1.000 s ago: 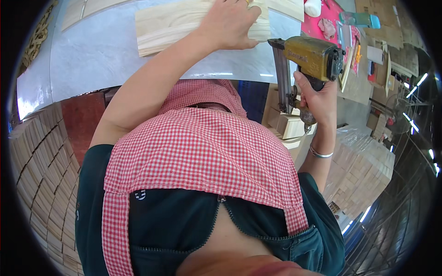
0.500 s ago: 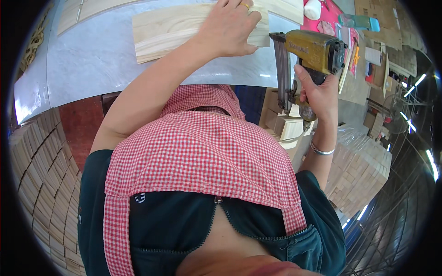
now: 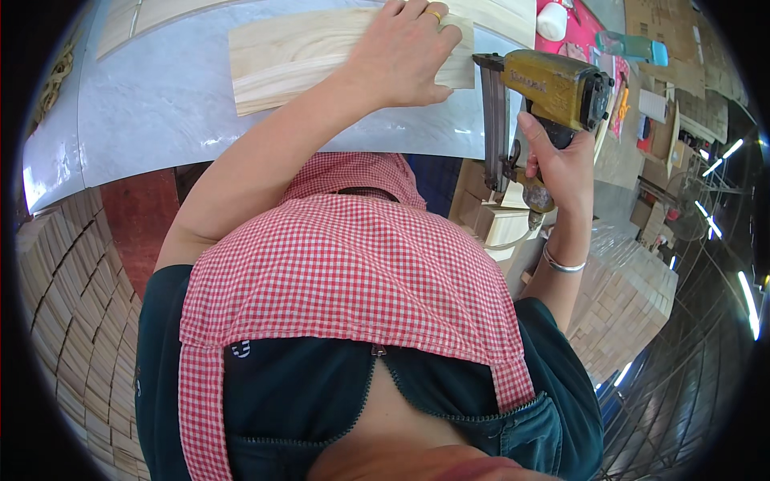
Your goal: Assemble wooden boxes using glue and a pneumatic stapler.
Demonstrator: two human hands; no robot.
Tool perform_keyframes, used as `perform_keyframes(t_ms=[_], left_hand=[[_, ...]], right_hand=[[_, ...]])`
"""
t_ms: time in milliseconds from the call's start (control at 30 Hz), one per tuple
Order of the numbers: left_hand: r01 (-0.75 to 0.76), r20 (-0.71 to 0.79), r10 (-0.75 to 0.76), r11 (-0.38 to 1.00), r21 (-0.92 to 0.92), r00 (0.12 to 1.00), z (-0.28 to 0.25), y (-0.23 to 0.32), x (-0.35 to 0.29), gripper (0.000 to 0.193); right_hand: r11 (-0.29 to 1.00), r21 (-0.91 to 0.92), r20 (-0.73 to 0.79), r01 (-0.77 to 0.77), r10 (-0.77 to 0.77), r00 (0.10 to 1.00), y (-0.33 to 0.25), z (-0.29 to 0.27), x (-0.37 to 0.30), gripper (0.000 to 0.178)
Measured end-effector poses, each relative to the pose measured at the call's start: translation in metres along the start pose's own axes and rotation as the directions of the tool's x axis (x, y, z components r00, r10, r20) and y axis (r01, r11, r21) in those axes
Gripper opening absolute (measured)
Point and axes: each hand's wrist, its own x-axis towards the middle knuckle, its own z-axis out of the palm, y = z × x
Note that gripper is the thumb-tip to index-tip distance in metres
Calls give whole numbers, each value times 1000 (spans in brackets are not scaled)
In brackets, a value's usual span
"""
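Note:
A pale wooden board (image 3: pixel 301 52) lies on the light marbled worktop (image 3: pixel 160 120). Across its right part my left hand (image 3: pixel 405 56) is spread from edge to edge, its fingers at the far edge and its thumb at the near one, gripping the board. My right hand (image 3: pixel 561 164) is wrapped round the handle of a worn yellow and black pneumatic nail gun (image 3: pixel 553 80). The gun's nose points left, close to the board's right end. Its long grey magazine (image 3: pixel 496 112) hangs down beside the worktop's front edge.
More pale boards (image 3: pixel 489 18) lie along the far side. At the far right are a white bottle (image 3: pixel 552 22) on a pink surface and a green-blue bottle (image 3: pixel 630 46). Stacked wood pieces stand at lower left (image 3: pixel 64 297) and, wrapped, at right (image 3: pixel 622 297).
Hardly anything differs. The board, both hands and the nail gun sit slightly lower and further right in view; both grips are the same.

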Motion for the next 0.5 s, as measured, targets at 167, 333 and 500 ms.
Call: perform_keyframes(t_ms=[167, 333, 500], left_hand=[[10, 20, -9, 999, -32, 1000, 3, -3, 1, 51], [32, -42, -27, 993, 109, 999, 21, -7, -5, 48], [72, -126, -49, 980, 185, 991, 24, -6, -6, 45]], right_hand=[[1000, 8, 0, -10, 10, 1000, -2, 2, -1, 23], [999, -32, 14, -27, 27, 1000, -6, 0, 1, 24], [994, -104, 24, -27, 30, 999, -16, -4, 12, 27]])
